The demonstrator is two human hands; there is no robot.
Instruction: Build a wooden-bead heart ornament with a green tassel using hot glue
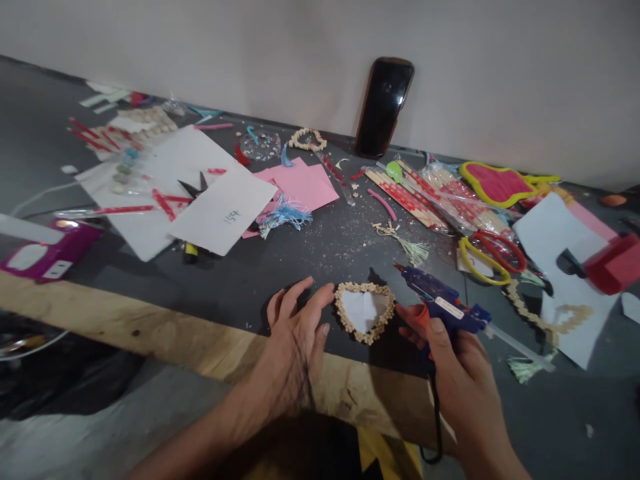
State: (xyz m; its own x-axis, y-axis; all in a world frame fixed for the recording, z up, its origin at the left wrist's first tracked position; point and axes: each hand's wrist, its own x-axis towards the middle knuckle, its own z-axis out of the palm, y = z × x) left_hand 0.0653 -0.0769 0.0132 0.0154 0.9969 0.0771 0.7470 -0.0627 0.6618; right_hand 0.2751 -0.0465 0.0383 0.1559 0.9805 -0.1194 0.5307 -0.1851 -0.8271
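Near the table's front edge lies a small heart-shaped frame (367,337) edged with little wooden pieces, with white paper (361,310) inside it. My left hand (300,327) is just left of the heart, palm down with fingers spread, a fingertip at or very near its edge. In my right hand (457,360) is a blue glue gun (440,293) with an orange trigger. Its nozzle points left, above and right of the heart, and a clear glue stick (520,348) sticks out of its back. A finger of that hand reaches toward the heart's right side.
Scissors (483,260) with red and yellow handles lie beside packs of wooden sticks (410,197). A phone (384,107) leans on the wall. White paper (225,210), pink paper (305,183), tassels (285,217) and a purple power strip (53,250) are leftward. A black cord (436,427) hangs below.
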